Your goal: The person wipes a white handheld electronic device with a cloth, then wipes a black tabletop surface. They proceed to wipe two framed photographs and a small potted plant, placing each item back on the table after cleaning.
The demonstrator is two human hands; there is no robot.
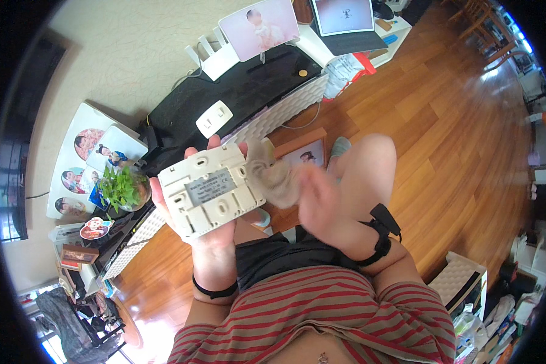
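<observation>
Centrally, view: a person looks down at their own two hands above a wooden floor [430, 121].
Left hand [209, 236]: palm up, fingers wrapped behind a white square device [210, 193], grasping it with its labelled back facing up.
Right hand [318, 203]: blurred, clenched on a beige cloth [274, 171] pressed to the device's edge at 3 o'clock.
Wrists: a black band on each.
Surroundings: a small green plant [121, 187] at 9 o'clock of the device; a black counter [248, 85] at 12 o'clock.
</observation>
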